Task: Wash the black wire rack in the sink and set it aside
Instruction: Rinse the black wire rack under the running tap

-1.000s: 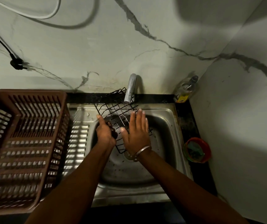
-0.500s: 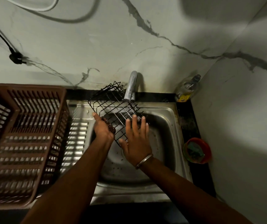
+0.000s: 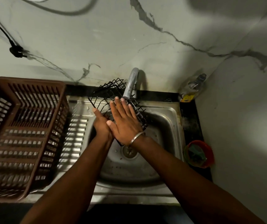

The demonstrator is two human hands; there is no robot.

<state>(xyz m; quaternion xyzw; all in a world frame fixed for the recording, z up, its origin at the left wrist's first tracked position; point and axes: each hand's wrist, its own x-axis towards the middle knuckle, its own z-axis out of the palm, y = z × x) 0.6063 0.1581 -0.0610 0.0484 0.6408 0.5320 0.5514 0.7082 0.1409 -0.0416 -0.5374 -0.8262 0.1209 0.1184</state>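
Slid up toward the tap (image 3: 132, 81), my right hand (image 3: 126, 126) presses straight, closed fingers (image 3: 121, 107) on the black wire rack (image 3: 106, 92) tilted over the sink (image 3: 170, 110) (left hand (image 3: 101, 125) beneath, fingers hidden, grip untellable); I should rub along every wire.

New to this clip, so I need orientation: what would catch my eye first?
The black wire rack, tilted under the tap over the steel sink, with the left hand holding it and the right hand flat on its wires. Next, the big brown slatted basket on the drainboard at left.
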